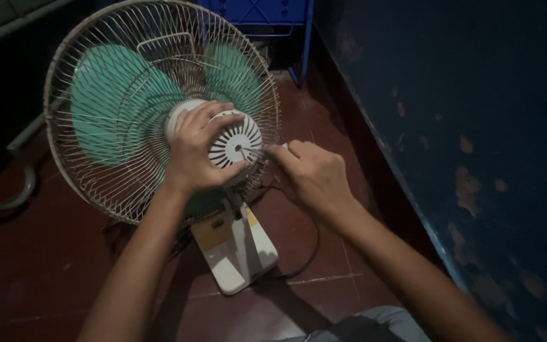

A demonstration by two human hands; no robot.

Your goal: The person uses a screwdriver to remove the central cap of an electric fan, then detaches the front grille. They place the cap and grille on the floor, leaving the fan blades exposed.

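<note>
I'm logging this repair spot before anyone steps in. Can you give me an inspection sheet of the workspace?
Surface: dark red tiled floor, dimly lit.
Job's things: table fan seen from behind, wire cage with green blades; white slotted motor housing; cream base on the floor.
Clutter: nothing seen.
Hands: left hand grips the motor housing; right hand holds a thin tool at the housing's centre.
Cables: black cord loops on the floor beside the base.
Surroundings: blue wall with flaking paint on the right; blue frame behind the fan.
</note>
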